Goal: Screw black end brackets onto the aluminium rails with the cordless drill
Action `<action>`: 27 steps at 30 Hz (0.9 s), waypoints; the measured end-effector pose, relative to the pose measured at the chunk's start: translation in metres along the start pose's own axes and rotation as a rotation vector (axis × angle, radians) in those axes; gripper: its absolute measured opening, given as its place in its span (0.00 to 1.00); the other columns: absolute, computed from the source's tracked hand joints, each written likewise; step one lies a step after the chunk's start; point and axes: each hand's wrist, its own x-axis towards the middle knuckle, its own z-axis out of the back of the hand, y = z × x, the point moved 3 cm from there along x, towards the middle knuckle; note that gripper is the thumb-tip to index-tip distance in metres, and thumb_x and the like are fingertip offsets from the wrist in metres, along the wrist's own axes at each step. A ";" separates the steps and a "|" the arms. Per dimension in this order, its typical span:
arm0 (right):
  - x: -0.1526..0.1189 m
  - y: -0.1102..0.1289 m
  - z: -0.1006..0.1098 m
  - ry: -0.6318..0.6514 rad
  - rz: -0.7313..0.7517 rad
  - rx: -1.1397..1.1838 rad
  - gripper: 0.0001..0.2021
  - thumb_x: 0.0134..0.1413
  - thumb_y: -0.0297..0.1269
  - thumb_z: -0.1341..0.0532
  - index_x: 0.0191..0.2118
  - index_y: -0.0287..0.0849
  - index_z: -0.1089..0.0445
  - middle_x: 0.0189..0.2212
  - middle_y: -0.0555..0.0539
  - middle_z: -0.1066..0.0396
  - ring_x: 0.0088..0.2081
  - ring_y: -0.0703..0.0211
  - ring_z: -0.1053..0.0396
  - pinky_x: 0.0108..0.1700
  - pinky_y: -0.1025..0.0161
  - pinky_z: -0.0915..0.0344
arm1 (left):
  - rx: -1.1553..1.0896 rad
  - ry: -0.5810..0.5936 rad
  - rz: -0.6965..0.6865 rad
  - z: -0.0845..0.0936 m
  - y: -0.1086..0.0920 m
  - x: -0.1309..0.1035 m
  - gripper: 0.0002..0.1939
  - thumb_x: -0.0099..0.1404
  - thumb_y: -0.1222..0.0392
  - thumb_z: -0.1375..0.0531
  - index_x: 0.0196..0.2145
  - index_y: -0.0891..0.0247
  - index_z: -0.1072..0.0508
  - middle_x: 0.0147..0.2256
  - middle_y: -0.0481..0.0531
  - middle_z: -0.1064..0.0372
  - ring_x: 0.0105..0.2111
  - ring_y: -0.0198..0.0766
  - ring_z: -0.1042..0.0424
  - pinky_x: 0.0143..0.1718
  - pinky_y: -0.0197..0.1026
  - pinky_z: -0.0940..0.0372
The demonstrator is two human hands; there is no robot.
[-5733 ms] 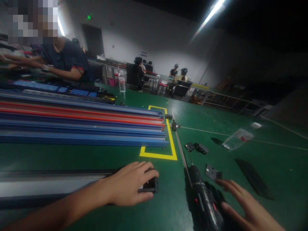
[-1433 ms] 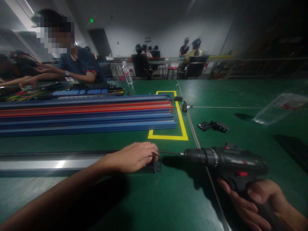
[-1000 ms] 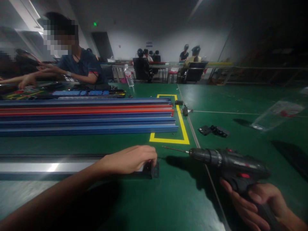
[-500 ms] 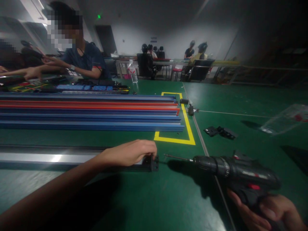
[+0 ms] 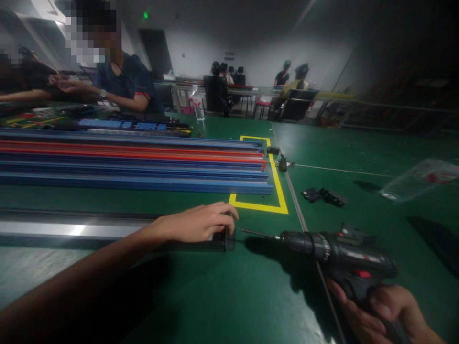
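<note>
My left hand [image 5: 201, 222] rests over the right end of a long silver-and-black metal profile [image 5: 79, 231], its fingers bent around a black end piece [image 5: 229, 239]. The index finger is lifted a little; the thumb is hidden. In my right hand [image 5: 390, 306] is a black cordless drill [image 5: 344, 253], gripped by its handle. Its long thin bit [image 5: 258, 233] points left at the end piece, with a small gap between tip and piece.
Blue and red profiles [image 5: 143, 181] lie beyond, ending at a yellow tape outline [image 5: 279, 191]. Small black parts [image 5: 324, 196] and a lying clear plastic bottle [image 5: 419, 179] are to the right. Another bottle [image 5: 197, 105] stands at the back. A person [image 5: 122, 81] works across the table.
The drill has moved left, its tip nearer the end piece. My left index finger has lifted and stretched out slightly. The view has shifted a little.
</note>
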 end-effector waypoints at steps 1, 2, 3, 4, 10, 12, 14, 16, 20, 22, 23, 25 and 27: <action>0.003 0.000 -0.003 0.015 0.071 0.082 0.21 0.44 0.44 0.41 0.46 0.43 0.39 0.17 0.62 0.43 0.09 0.71 0.48 0.19 0.69 0.35 | -0.006 -0.009 -0.008 0.001 -0.001 0.000 0.16 0.71 0.69 0.49 0.47 0.55 0.26 0.58 0.51 0.37 0.58 0.43 0.36 0.58 0.47 0.39; 0.006 0.001 -0.006 0.013 0.130 0.154 0.20 0.44 0.41 0.41 0.45 0.42 0.38 0.17 0.61 0.41 0.08 0.71 0.49 0.18 0.69 0.35 | -0.018 -0.028 -0.022 0.003 -0.002 -0.001 0.18 0.69 0.71 0.48 0.49 0.54 0.27 0.59 0.51 0.38 0.60 0.43 0.37 0.61 0.48 0.41; 0.009 0.001 -0.008 0.007 0.164 0.190 0.19 0.43 0.40 0.40 0.43 0.41 0.37 0.16 0.61 0.40 0.07 0.71 0.49 0.17 0.69 0.36 | -0.033 -0.057 -0.041 0.004 -0.003 -0.002 0.20 0.67 0.72 0.47 0.51 0.53 0.28 0.59 0.51 0.38 0.61 0.44 0.38 0.62 0.50 0.42; 0.011 0.000 -0.010 -0.008 0.165 0.198 0.18 0.42 0.39 0.40 0.42 0.41 0.37 0.16 0.61 0.40 0.07 0.71 0.49 0.16 0.69 0.36 | -0.053 -0.101 -0.067 0.006 -0.005 -0.003 0.23 0.64 0.72 0.46 0.53 0.53 0.30 0.59 0.52 0.37 0.61 0.45 0.39 0.63 0.52 0.43; 0.032 0.007 -0.018 -0.053 0.146 0.156 0.17 0.41 0.40 0.40 0.39 0.42 0.39 0.13 0.63 0.41 0.05 0.70 0.50 0.14 0.69 0.37 | -0.114 -0.433 -0.167 0.013 -0.010 -0.013 0.26 0.62 0.55 0.39 0.57 0.60 0.36 0.54 0.59 0.35 0.54 0.49 0.35 0.58 0.56 0.38; 0.040 0.012 -0.020 0.007 0.177 0.174 0.17 0.42 0.39 0.42 0.40 0.41 0.39 0.14 0.63 0.40 0.05 0.71 0.51 0.14 0.69 0.36 | -0.044 -0.513 -0.143 0.013 -0.009 -0.016 0.28 0.61 0.52 0.37 0.57 0.60 0.37 0.54 0.59 0.35 0.54 0.50 0.35 0.58 0.56 0.38; 0.047 0.016 -0.020 0.059 0.205 0.186 0.17 0.42 0.38 0.42 0.41 0.41 0.39 0.15 0.63 0.39 0.05 0.72 0.52 0.14 0.69 0.36 | 0.025 -0.582 -0.125 0.011 -0.009 -0.017 0.29 0.61 0.53 0.37 0.57 0.61 0.38 0.53 0.59 0.35 0.53 0.50 0.35 0.57 0.56 0.38; 0.052 0.017 -0.017 0.074 0.217 0.183 0.16 0.43 0.39 0.42 0.40 0.42 0.39 0.14 0.63 0.40 0.05 0.72 0.53 0.13 0.70 0.37 | 0.070 -0.636 -0.124 0.010 -0.009 -0.017 0.26 0.61 0.54 0.38 0.55 0.61 0.38 0.51 0.59 0.33 0.51 0.49 0.33 0.54 0.56 0.37; 0.056 0.012 -0.006 0.016 0.227 0.172 0.15 0.43 0.41 0.41 0.37 0.44 0.41 0.12 0.65 0.44 0.04 0.72 0.54 0.11 0.72 0.42 | 0.142 -0.700 -0.143 0.008 -0.011 -0.016 0.22 0.64 0.54 0.42 0.54 0.62 0.37 0.47 0.59 0.30 0.44 0.47 0.31 0.47 0.54 0.36; 0.057 0.008 -0.003 0.007 0.216 0.173 0.14 0.43 0.41 0.41 0.37 0.44 0.41 0.11 0.65 0.44 0.04 0.71 0.54 0.11 0.72 0.43 | 0.172 -0.738 -0.152 0.008 -0.012 -0.017 0.21 0.66 0.54 0.43 0.54 0.62 0.37 0.47 0.59 0.29 0.42 0.46 0.31 0.46 0.53 0.36; 0.057 0.005 -0.003 0.015 0.212 0.177 0.14 0.43 0.41 0.41 0.37 0.44 0.41 0.12 0.65 0.43 0.04 0.71 0.53 0.11 0.72 0.43 | 0.184 -0.755 -0.159 0.008 -0.012 -0.017 0.20 0.66 0.55 0.43 0.54 0.63 0.37 0.46 0.59 0.29 0.42 0.45 0.30 0.45 0.52 0.36; 0.055 0.002 -0.003 0.056 0.209 0.192 0.15 0.42 0.40 0.42 0.39 0.43 0.40 0.13 0.63 0.41 0.04 0.71 0.52 0.11 0.71 0.42 | 0.205 -0.779 -0.189 0.007 -0.013 -0.017 0.19 0.67 0.57 0.43 0.54 0.63 0.36 0.46 0.59 0.28 0.42 0.45 0.30 0.45 0.52 0.36; 0.053 -0.001 -0.004 0.092 0.223 0.221 0.16 0.42 0.39 0.44 0.41 0.41 0.39 0.13 0.62 0.39 0.04 0.71 0.52 0.12 0.71 0.41 | 0.227 -0.788 -0.237 0.007 -0.014 -0.018 0.17 0.66 0.58 0.44 0.53 0.63 0.35 0.44 0.59 0.27 0.42 0.45 0.29 0.44 0.52 0.36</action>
